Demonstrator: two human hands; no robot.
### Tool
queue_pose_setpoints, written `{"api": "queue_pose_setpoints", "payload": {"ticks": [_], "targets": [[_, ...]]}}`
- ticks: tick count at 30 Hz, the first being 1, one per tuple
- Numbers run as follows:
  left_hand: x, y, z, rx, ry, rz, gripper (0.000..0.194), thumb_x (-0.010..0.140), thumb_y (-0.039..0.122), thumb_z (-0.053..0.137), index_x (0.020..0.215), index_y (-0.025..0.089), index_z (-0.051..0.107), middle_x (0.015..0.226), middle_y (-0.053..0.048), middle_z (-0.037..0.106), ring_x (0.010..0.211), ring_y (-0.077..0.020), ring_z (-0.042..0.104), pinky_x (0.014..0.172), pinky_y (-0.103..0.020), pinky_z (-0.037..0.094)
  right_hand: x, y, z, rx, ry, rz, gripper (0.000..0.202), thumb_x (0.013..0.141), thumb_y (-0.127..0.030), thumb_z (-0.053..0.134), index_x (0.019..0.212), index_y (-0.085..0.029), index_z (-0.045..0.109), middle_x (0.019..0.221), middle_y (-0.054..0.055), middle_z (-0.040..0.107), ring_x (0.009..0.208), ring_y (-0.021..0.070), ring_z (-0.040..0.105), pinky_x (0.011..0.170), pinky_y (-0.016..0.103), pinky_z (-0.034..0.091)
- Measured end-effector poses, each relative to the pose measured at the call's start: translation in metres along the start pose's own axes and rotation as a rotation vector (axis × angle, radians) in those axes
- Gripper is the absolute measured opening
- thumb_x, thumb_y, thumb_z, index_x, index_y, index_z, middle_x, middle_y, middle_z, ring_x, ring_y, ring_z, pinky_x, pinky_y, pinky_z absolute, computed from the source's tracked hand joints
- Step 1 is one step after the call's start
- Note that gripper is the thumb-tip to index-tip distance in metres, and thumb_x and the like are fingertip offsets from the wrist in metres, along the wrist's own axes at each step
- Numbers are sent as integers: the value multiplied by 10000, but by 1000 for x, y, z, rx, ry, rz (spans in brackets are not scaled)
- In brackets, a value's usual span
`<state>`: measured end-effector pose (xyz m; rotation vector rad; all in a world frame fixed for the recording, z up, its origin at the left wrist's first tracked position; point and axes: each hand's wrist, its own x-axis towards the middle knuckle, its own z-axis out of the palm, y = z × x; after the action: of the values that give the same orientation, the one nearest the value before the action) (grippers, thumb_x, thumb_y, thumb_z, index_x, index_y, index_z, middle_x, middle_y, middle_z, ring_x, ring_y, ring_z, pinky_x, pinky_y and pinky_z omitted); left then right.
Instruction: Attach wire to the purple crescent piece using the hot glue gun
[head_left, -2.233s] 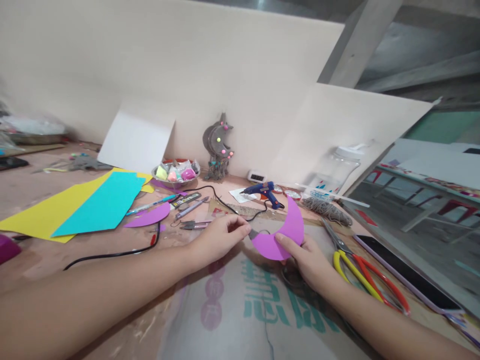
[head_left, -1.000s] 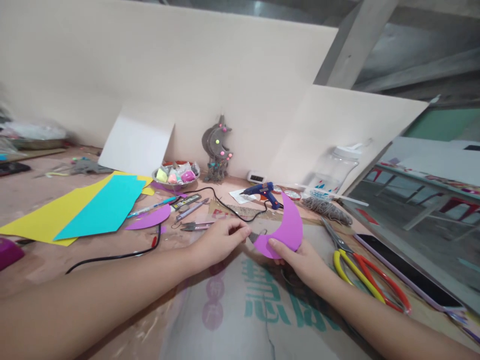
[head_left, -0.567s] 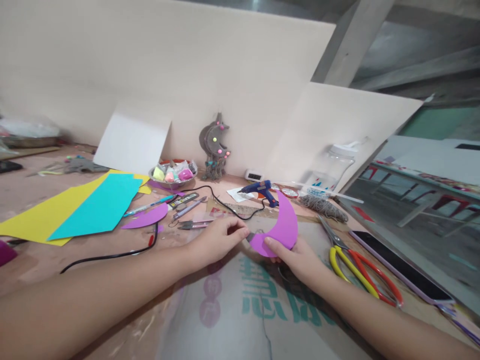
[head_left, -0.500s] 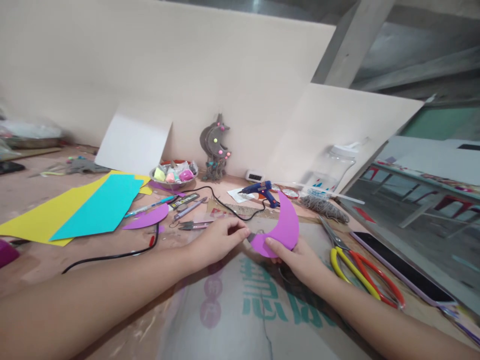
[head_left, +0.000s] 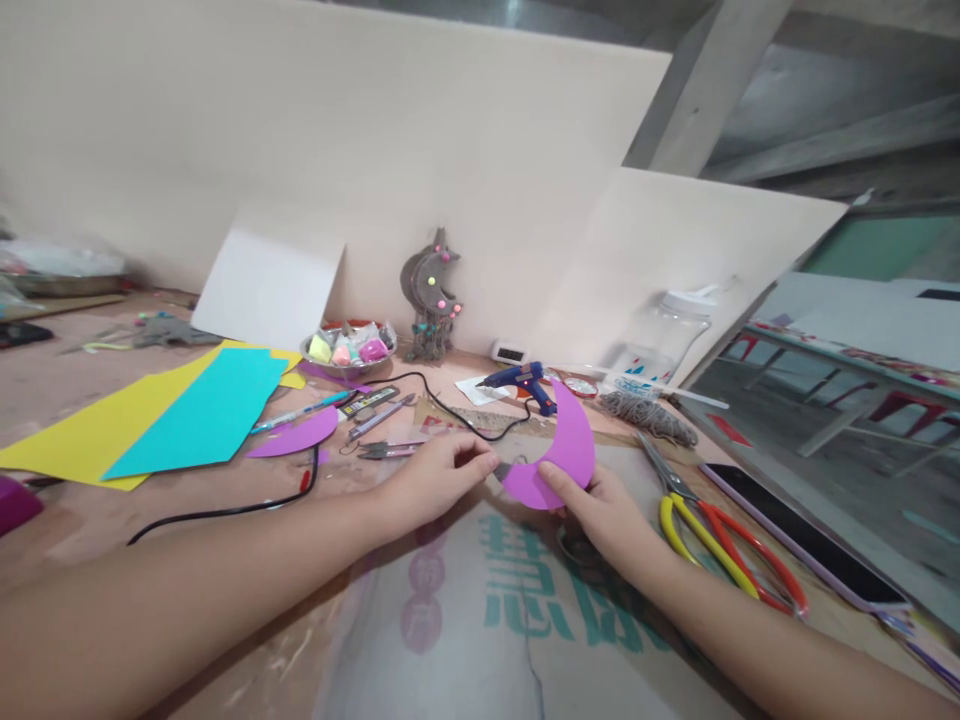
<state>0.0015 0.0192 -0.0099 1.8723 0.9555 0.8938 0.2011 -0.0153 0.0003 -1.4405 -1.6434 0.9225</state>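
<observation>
A purple paper crescent point(head_left: 571, 440) is held upright over the printed plastic sheet point(head_left: 450, 640) by my right hand point(head_left: 600, 510), thumb on its front face. My left hand point(head_left: 450, 475) is pinched at the crescent's lower left tip, where a small grey piece point(head_left: 502, 470) shows between the fingertips and the paper. Behind the crescent lies a blue glue gun point(head_left: 517, 377) with a black cord. Against the board stands a grey crescent ornament point(head_left: 433, 280) dotted with coloured balls.
Scissors point(head_left: 709, 530) and a phone point(head_left: 806, 535) lie at the right. Cyan paper point(head_left: 202, 415), yellow paper point(head_left: 90, 425), a purple offcut point(head_left: 300, 433) and small snips point(head_left: 386, 451) are at the left. Grey yarn point(head_left: 649, 418) and a clear bottle point(head_left: 660, 335) stand behind.
My right thumb has shifted slightly right and up on the crescent, and the crescent has moved a little left and up. My left hand has barely moved.
</observation>
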Motion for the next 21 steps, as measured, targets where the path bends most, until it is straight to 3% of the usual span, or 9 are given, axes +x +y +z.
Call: {"api": "queue_pose_setpoints", "payload": {"ticks": [6,21], "targets": [[-2,2,-1,8,9,-53,255,838,383,473,818,155,586,753,-5,586,689,-140,534,609,-231,411,-1,-1,0,-4,1,10,465,737,-598,532,691,-138,581,537,-10,505,466,94,392,430,217,306],[0,-1,1,2,13,-9,234,848,364,461,792,162,566,752,1,577,717,-140,542,650,-233,415,1,-1,0,16,24,-32,490,728,-624,537,639,-142,558,535,-11,495,493,103,414,465,222,340]]}}
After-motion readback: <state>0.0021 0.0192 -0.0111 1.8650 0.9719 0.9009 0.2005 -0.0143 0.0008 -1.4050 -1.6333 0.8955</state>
